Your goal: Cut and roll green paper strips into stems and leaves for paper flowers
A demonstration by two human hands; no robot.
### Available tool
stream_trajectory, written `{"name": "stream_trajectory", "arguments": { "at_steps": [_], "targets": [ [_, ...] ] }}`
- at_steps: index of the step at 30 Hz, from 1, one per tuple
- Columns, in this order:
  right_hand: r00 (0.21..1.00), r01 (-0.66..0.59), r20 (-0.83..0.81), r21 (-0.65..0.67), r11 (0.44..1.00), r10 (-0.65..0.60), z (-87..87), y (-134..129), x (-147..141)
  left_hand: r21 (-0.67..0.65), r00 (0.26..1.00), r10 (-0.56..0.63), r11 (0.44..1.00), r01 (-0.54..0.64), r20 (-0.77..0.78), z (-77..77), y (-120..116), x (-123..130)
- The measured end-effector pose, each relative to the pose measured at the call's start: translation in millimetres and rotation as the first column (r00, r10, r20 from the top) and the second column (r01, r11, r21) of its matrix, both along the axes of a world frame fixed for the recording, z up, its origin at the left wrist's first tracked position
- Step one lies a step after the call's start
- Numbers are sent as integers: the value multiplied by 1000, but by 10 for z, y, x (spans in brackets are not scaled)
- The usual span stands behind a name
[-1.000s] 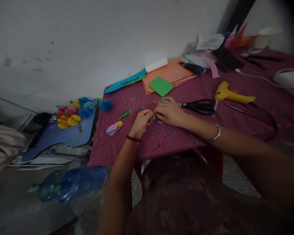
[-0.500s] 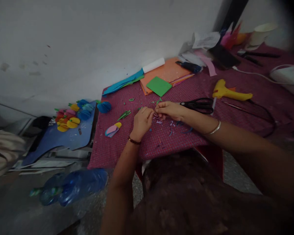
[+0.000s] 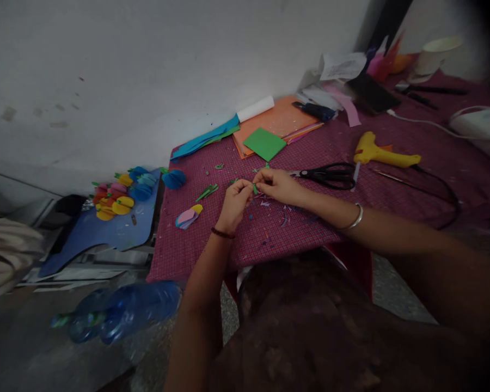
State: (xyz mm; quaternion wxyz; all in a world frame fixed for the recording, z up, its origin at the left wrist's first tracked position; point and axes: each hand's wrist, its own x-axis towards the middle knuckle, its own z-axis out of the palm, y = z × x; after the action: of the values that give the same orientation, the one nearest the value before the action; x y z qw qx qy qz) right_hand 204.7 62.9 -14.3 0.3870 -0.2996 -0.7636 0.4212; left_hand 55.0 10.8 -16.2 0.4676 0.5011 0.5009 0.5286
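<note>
Between my fingertips is a small green paper piece (image 3: 255,189). My left hand (image 3: 234,205) pinches it from one side and my right hand (image 3: 280,185) from the other, above the checked tablecloth (image 3: 212,239). Thin paper scraps (image 3: 265,203) lie under and around my hands. Left of them are a bundle of green paper strips (image 3: 207,192) and a small stack of pink, blue and yellow paper cutouts (image 3: 188,216). Black-handled scissors (image 3: 330,175) rest just beyond my right hand, their blades partly hidden by it.
A green paper square (image 3: 265,144) lies on orange sheets (image 3: 289,115) at the back. To the right is a yellow glue gun (image 3: 386,152) with its cord. Finished paper fruits (image 3: 122,204) sit on a blue board (image 3: 118,231). Large plastic bottles (image 3: 141,305) lie on the floor.
The green paper piece now shows between my fingertips. My right hand has shifted slightly left and its fingers have bent more; more of the scissors shows beyond it.
</note>
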Motion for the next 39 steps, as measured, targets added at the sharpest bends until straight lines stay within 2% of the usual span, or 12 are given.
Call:
{"name": "stream_trajectory", "arguments": {
  "at_steps": [3, 6, 10, 13, 15, 19, 24, 28, 30, 33, 36, 39],
  "targets": [
    [1000, 8, 23, 64, 998, -9, -3, -5, 3, -89, 990, -54, 994, 65, 129, 22, -4, -13],
    [1000, 30, 7, 74, 997, -30, 3, -6, 5, -148, 969, -90, 981, 126, 231, 35, -6, -14],
    [999, 36, -3, 97, 995, -36, 6, -13, 5, -148, 969, -86, 981, 123, 233, 32, -9, -4],
    [998, 47, 30, 191, 981, -53, 4, -25, 14, -145, 969, -79, 983, 115, 234, 30, -15, -6],
    [996, 37, 70, 295, 955, -60, 4, -27, 26, -159, 954, -95, 977, 144, 284, 37, -20, -13],
    [989, -9, 134, 495, 869, -66, 7, -11, 55, -182, 895, -144, 954, 239, 422, 78, -33, -20],
    [973, -61, 213, 598, 799, -85, 32, -5, 93, -240, 878, -98, 942, 234, 469, 114, -40, -5],
    [965, -94, 249, 617, 782, -80, 88, -18, 121, -194, 926, -111, 962, 191, 360, 74, -31, -13],
    [969, -91, 239, 572, 815, -59, 113, -7, 130, -141, 964, -101, 980, 138, 246, 56, -28, -22],
    [977, -87, 211, 476, 875, -18, 117, 44, 139, -4, 999, -38, 999, 38, -37, 63, -34, -22],
    [970, -75, 240, 444, 893, -38, 85, 106, 147, 165, 953, 56, 986, -6, -299, 89, -43, 0],
    [952, -57, 292, 473, 879, -96, 61, 125, 155, 201, 919, 96, 979, -19, -382, 91, -40, 15]
  ]
}}
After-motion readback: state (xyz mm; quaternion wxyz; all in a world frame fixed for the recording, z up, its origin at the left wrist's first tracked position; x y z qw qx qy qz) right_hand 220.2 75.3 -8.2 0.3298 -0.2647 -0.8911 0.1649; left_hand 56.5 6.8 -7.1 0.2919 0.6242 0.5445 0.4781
